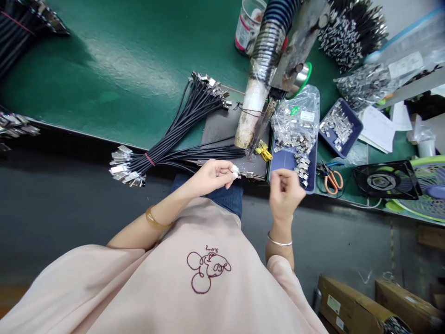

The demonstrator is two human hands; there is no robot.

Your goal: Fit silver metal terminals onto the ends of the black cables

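My left hand [212,176] is closed in a pinch, with taped fingertips, on the end of a black cable near a small metal shell [249,175] at the bench edge. A bundle of black cables [181,125] with metal ends fans out to its left. My right hand [285,191] is closed with fingertips pinched together just below a blue tray [283,160] of small metal shells; what it holds is too small to make out. A soldering fixture with a corrugated hose [267,51] stands above a dark work plate [219,127].
A plastic bag of metal shells [299,118] lies on the blue tray. A second blue tray [340,127], orange-handled scissors [332,178], a black fan [385,178], a green fan [426,190], a can [248,23] and more cable bundles [351,32] surround it. Cardboard boxes [351,306] sit on the floor.
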